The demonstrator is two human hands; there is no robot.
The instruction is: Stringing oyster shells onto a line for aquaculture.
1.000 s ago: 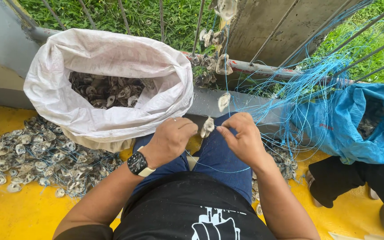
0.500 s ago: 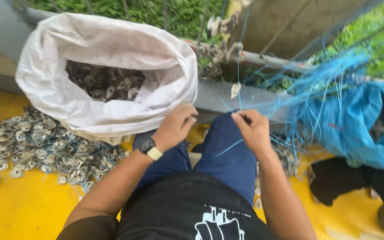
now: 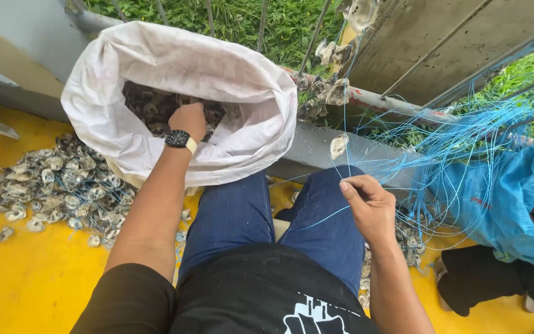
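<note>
Shells [image 3: 156,108] fill the white sack [image 3: 242,117], and the left hand [image 3: 188,119] is down inside its mouth, resting on the pile. Its fingers curl downward among the shells; whether they grip 1 cannot be told from this angle. A black watch [image 3: 178,138] sits on that wrist.

The right hand [image 3: 369,207] is held over the right knee, thumb and forefinger pinched shut on a thin blue line [image 3: 316,221]. That line runs up toward 1 shell [image 3: 339,146] that hangs just above the knee, in front of the grey ledge [image 3: 307,145]. More shells [image 3: 329,93] are strung in a cluster against the rusty rail [image 3: 397,105] above it.

Judging by the hands, the step in hand looks like fetching a fresh shell while the line is kept taut and ready.

Loose blue lines [image 3: 465,142] fan out to the right, over a blue bag [image 3: 508,204]. To the left of the sack a heap of pale shells [image 3: 57,185] lies spread on the yellow floor [image 3: 32,278], with blue line tangled through it. A few more shells [image 3: 409,238] lie beside the right leg. Grass [image 3: 242,25] shows beyond the rail bars.
</note>
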